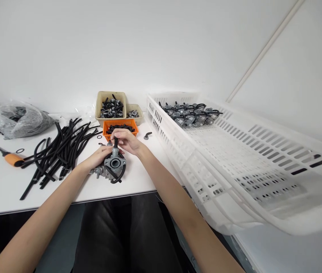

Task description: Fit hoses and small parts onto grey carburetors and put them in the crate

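Note:
A grey metal carburetor (116, 163) with a black hose looped at its front rests near the table's front edge. My left hand (100, 156) is closed around its left and back side. At the top of the carburetor, my right hand (127, 140) pinches an upright black rubber cap (116, 143). Right behind my hands stands an orange basket (133, 123) of small black parts. A small elbow-shaped black part (147, 135) lies to the right of my right hand.
Black hoses (61, 148) are piled left of my hands, beside an orange-handled tool (13, 159) and a plastic bag (21, 121). Beige bins (99, 104) of parts stand behind. A large white crate (183, 151) on the right holds several carburetors (191, 115).

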Tool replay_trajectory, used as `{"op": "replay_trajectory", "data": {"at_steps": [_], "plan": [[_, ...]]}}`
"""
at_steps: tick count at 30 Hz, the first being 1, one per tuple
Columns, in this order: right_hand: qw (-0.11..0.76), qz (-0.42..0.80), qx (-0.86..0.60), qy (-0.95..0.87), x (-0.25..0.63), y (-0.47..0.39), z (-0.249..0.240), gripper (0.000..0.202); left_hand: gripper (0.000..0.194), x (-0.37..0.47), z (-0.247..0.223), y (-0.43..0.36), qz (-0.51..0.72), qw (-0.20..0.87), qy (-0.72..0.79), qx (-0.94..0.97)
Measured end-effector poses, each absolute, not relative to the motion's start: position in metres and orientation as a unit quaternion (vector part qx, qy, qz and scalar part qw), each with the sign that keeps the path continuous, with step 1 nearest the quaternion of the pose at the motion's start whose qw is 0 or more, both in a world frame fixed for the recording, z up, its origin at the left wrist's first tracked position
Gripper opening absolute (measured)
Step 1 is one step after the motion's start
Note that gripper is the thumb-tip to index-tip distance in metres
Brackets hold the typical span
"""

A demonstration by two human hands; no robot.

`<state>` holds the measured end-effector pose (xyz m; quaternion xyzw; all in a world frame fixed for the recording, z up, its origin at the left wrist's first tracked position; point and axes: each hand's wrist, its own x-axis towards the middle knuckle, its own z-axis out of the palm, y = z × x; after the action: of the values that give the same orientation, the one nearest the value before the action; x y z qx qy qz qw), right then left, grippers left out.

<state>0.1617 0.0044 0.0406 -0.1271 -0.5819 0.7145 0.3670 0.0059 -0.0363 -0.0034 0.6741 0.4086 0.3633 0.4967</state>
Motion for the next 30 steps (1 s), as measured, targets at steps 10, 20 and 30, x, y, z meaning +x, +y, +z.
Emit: {"op": "replay_trajectory", "data": {"at_steps": [10,20,30], "plan": [[0.361,0.711,-0.091,-0.597,0.1645,0.0141,0.0338,0.017,0.051,0.0055,-0.0027,-0.0376,0.366,0.502,0.414,0.665],[0.359,0.722,-0.091,-0.584,0.1626,0.0093,0.0371,0.018,0.05,0.0069,-0.0017,-0.0367,0.376,0.489,0.417,0.668],[0.337,0.717,-0.122,-0.598,0.1593,0.0046,0.0365,0.037,0.048,0.0071,-0.0033,-0.0375,0.373,0.499,0.404,0.669]]}}
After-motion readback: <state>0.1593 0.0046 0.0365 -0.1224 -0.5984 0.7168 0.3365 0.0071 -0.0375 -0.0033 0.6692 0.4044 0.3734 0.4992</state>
